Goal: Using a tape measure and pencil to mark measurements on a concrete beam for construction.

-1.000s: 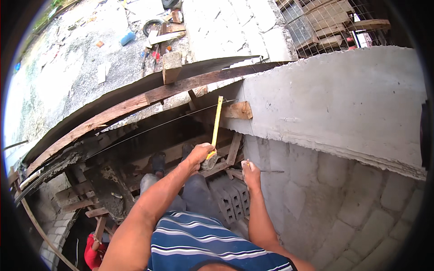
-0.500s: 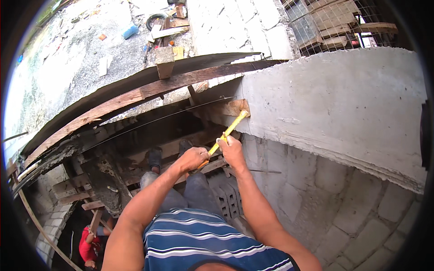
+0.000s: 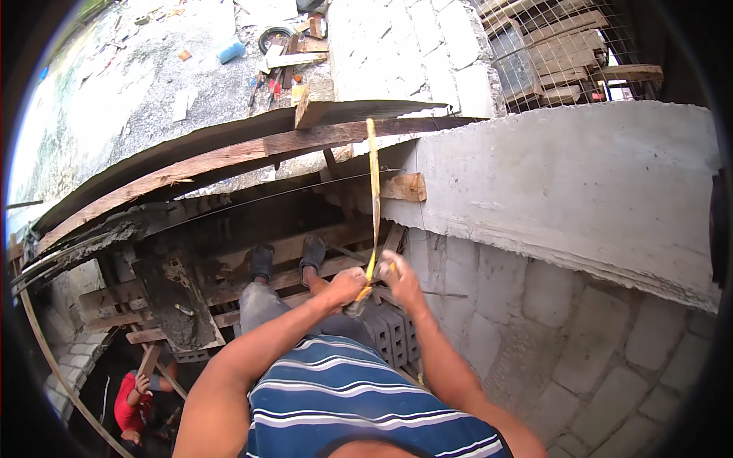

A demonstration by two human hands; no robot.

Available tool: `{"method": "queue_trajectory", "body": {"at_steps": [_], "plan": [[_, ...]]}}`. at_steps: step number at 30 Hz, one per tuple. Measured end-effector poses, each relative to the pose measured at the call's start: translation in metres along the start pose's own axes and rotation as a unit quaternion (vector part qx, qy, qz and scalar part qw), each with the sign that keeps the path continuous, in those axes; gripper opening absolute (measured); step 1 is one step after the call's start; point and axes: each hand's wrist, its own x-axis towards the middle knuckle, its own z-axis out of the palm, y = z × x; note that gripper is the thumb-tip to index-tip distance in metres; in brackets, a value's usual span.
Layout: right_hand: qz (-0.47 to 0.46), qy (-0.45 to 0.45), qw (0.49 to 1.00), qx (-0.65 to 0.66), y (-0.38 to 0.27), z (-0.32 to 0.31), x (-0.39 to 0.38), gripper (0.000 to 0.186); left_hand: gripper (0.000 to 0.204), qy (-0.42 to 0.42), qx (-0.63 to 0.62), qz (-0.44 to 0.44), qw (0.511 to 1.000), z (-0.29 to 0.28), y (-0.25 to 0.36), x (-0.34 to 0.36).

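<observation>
Slightly bowed, yellow measuring tape (image 3: 375, 179), long axis pointing forward

Our left hand (image 3: 345, 287): closed around the case of a tape measure (image 3: 356, 308).
Yellow blade (image 3: 375, 183): drawn out away from us, slightly bowed, its far end overlapping the long timber (image 3: 202, 162) in our view.
Our right hand (image 3: 404, 285): just beside the left, blurred, a small yellow thing (image 3: 393, 267) at its fingers that we cannot make out.
Wood block (image 3: 405, 188): at the left end of the concrete beam (image 3: 565, 164).
Hollow blocks (image 3: 393, 337): below our hands, left of our right forearm.
Co-worker (image 3: 132, 404): red top, lower left, one hand at a wood piece (image 3: 150, 359).
</observation>
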Motion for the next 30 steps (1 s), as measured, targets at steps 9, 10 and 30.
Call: {"method": "queue_trajectory", "body": {"at_steps": [9,10,30], "plan": [[0.113,0.025,0.993,0.007,-0.028,0.001,-0.065,0.098,0.020,0.041,-0.196,-0.188,0.962,0.014,0.080,0.019],[0.111,0.010,0.994,0.022,-0.031,-0.006,-0.068,0.094,0.018,0.027,-0.217,-0.185,0.958,0.013,0.083,0.018],[0.248,-0.001,0.963,-0.106,-0.065,-0.115,-0.050,0.035,0.023,-0.048,-0.527,-0.199,0.825,-0.010,0.110,0.081]]}}
